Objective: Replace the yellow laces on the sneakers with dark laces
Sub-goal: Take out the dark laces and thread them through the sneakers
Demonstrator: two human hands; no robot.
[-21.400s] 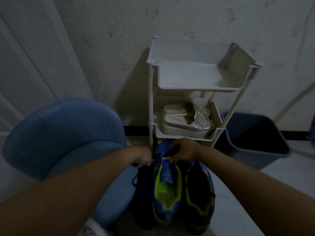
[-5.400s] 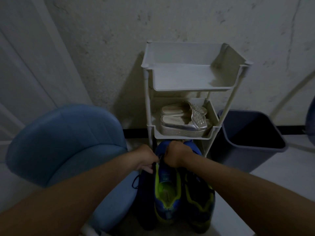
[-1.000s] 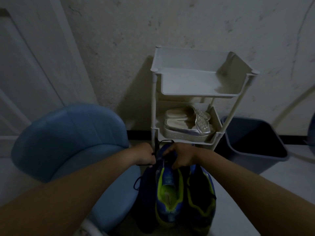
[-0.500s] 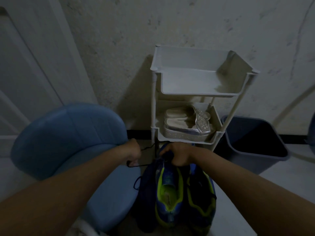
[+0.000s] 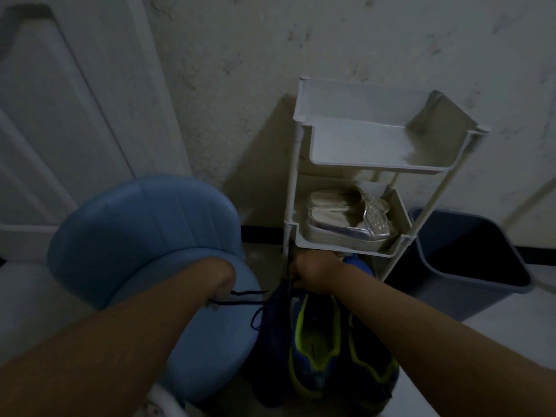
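A: Where is the dark lace (image 5: 243, 297)?

B: It runs taut to the left from the blue sneaker (image 5: 313, 341), out over the blue chair (image 5: 144, 236). The left hand (image 5: 221, 281) has its grip pinched on it.

A: And the right hand (image 5: 314, 273)?

B: Its grip is closed on the sneaker's far end. I'd brace there, pull evenly, and leave both lace ends matching.

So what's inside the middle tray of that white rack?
A pair of silver sandals lies side by side in the middle tray. The near sandal covers part of the far one.
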